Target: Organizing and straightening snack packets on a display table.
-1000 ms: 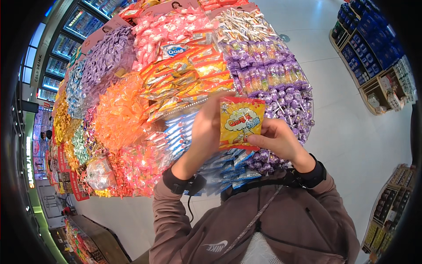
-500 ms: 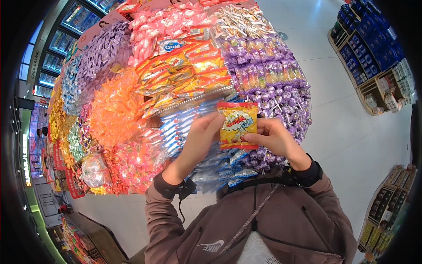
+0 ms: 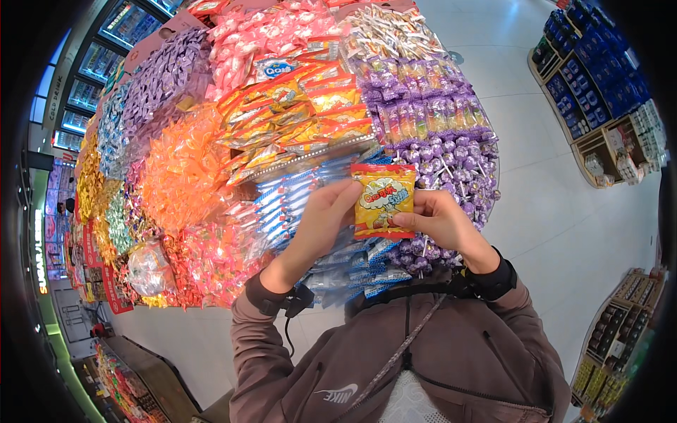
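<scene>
Candy packet [image 3: 383, 201] shifted slightly rightward, pinched between left hand [image 3: 326, 222], right hand [image 3: 438, 220]

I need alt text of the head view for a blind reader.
Both hands, left hand and right hand, hold a small yellow snack packet above a round candy display of colourful sweets, in a shop with blue shelves.

Yellow-orange candy packet [image 3: 383, 200], red edges; purple lollipops [image 3: 451, 151] behind.
</scene>
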`<state>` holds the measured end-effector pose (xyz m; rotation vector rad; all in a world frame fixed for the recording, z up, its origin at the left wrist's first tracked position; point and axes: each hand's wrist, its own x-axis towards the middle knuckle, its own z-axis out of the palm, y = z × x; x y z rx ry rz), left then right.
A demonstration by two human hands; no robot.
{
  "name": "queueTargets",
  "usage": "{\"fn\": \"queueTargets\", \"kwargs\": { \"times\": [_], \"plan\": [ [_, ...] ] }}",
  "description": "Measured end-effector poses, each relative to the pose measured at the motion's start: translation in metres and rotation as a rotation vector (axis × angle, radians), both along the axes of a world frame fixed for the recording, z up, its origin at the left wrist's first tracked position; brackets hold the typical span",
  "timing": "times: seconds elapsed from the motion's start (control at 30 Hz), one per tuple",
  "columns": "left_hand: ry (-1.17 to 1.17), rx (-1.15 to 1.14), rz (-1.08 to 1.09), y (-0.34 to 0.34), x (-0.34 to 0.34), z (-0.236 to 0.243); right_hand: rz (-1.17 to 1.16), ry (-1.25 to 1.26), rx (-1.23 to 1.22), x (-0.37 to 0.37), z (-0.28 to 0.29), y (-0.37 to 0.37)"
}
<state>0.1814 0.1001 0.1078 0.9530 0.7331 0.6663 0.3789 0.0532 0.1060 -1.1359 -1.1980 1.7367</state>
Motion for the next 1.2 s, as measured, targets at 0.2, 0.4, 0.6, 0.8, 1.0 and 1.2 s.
{"fn": "queueTargets", "kwargs": {
  "times": [0.2,0.4,0.6,0.8,1.0,1.2],
  "plan": [
    [-0.02,-0.001,-0.013,-0.002,-0.001,0.002,-0.003,0.04,0.005,-0.001,0.0,-0.002],
    [-0.029,-0.008,-0.017,-0.002,-0.001,0.002,0.006,0.038,-0.016,0.0,0.001,-0.002],
    [-0.018,-0.009,-0.017,-0.002,-0.001,0.002,0.015,0.035,-0.03,0.001,0.003,-0.002],
    [-0.02,-0.023,-0.014,-0.002,-0.001,0.003,0.02,0.048,-0.043,0.001,0.002,-0.001],
    [-0.009,-0.017,-0.011,-0.001,-0.002,0.001,0.02,0.041,-0.054,0.001,0.002,0.0],
    [-0.006,-0.014,0.0,0.0,0.003,0.001,-0.001,0.016,-0.014,0.003,-0.009,0.001]
  ]
}}
